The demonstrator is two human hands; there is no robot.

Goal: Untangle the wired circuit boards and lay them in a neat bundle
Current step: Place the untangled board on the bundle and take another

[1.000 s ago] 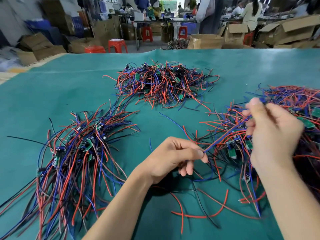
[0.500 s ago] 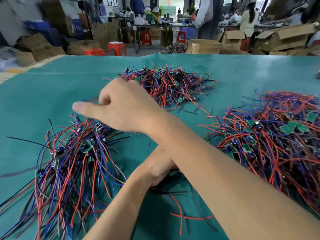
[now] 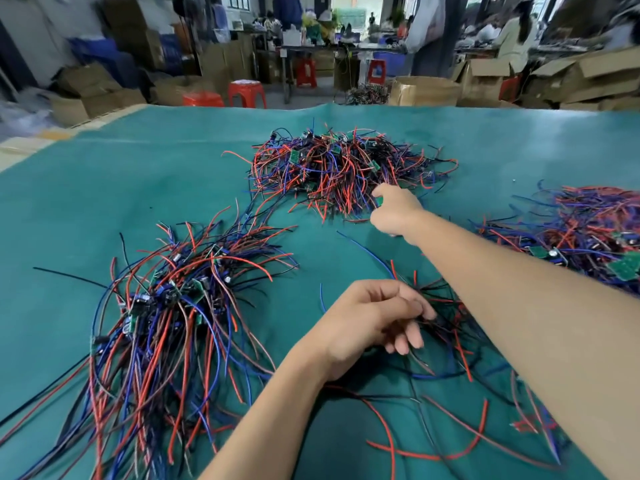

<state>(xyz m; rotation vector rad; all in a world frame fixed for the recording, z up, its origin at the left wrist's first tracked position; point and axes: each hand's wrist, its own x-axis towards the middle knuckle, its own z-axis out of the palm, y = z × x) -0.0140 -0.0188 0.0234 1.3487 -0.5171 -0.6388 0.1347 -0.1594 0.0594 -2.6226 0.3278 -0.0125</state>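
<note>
A loose clutch of limp, light wires [image 3: 446, 327] is pinched in the left hand [image 3: 370, 320] near the tabletop's [image 3: 138, 174] front edge, while a small green board [image 3: 380, 201], best held by its stiff edges, is gripped by the right hand [image 3: 394, 211] at the far tangled pile [image 3: 332, 168].

Right arm extended forward across the body, right hand [image 3: 394, 211] far out, fingers curled in a pinch. Left hand [image 3: 372, 320] near, palm down, fingers curled, thumb against fingertips; forearm angled up from below.
</note>
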